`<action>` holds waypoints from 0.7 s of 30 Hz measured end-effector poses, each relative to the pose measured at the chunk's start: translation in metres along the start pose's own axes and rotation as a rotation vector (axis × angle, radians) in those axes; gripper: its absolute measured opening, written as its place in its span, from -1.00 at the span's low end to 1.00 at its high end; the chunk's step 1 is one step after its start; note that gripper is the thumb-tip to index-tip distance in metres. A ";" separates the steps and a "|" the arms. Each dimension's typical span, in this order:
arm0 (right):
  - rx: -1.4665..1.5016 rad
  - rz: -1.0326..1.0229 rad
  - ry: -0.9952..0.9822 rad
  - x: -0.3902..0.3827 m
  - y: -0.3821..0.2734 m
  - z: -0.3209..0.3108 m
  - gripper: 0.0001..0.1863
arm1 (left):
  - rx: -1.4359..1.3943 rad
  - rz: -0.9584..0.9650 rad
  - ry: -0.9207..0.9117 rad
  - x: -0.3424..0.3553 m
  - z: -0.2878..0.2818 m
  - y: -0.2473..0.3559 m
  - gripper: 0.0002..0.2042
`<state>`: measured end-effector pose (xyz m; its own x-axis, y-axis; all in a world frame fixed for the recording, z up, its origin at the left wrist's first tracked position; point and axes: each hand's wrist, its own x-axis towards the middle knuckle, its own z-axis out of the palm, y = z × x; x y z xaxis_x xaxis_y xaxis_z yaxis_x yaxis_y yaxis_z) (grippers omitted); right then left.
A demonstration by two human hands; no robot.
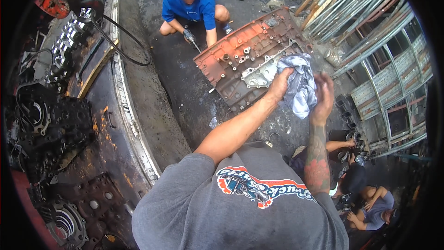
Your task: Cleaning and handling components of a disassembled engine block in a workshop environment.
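A crumpled grey-white rag (pixel 299 85) is held up in front of me, above the edge of a large rusty red engine block (pixel 222 48). My left hand (pixel 280 84) grips the rag's left side, with the thumb pressed on the cloth. Along its right side is my right hand (pixel 323 96), fingers loosely stretched and slightly bent, the palm turned to the rag. Whether its inner side touches the cloth is hard to see. Below the rag, a pale metal cover (pixel 261 75) lies against the block's side.
Across the block a co-worker in blue (pixel 192 7) squats, holding a power tool (pixel 190 38) to its end. A workbench (pixel 115 125) on my left carries a crankshaft (pixel 67 48) and dark engine parts. Metal pipes (pixel 351 9) and frames stand right; other people (pixel 374 208) sit lower right.
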<state>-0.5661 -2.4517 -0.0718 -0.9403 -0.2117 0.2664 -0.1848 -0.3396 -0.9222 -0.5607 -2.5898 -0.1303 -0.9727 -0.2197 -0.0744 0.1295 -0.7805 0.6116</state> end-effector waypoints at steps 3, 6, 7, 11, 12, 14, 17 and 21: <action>-0.124 0.180 -0.070 -0.056 0.002 -0.061 -0.37 | 0.380 -0.169 -0.006 -0.004 0.018 -0.035 -0.65; -0.032 0.538 0.170 -0.090 -0.001 -0.127 -0.27 | 0.754 -0.267 -0.375 -0.030 0.050 -0.104 -0.53; -0.084 0.592 0.115 -0.097 -0.004 -0.150 -0.31 | 1.080 -0.286 -0.282 -0.041 0.064 -0.128 -0.33; -0.268 0.595 0.140 -0.130 -0.015 -0.220 -0.31 | 0.978 -0.643 -0.633 -0.063 0.091 -0.161 -0.09; -0.353 0.553 0.121 -0.144 -0.014 -0.230 -0.27 | 1.061 -0.683 -0.734 -0.067 0.098 -0.155 -0.09; -0.844 0.555 0.198 -0.177 -0.009 -0.246 -0.32 | 1.381 -0.641 -1.336 -0.064 0.123 -0.132 -0.14; -1.012 0.637 0.151 -0.221 0.018 -0.257 -0.38 | 1.376 0.068 -1.441 -0.071 0.147 -0.071 0.01; -1.094 0.912 0.150 -0.275 0.057 -0.252 -0.32 | 1.246 0.114 -1.303 -0.105 0.130 0.024 -0.14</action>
<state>-0.3894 -2.1821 -0.2679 -0.8561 0.1529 -0.4936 0.4310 0.7383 -0.5188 -0.4803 -2.5089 -0.0051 -0.5606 0.7953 0.2308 0.5916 0.1896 0.7836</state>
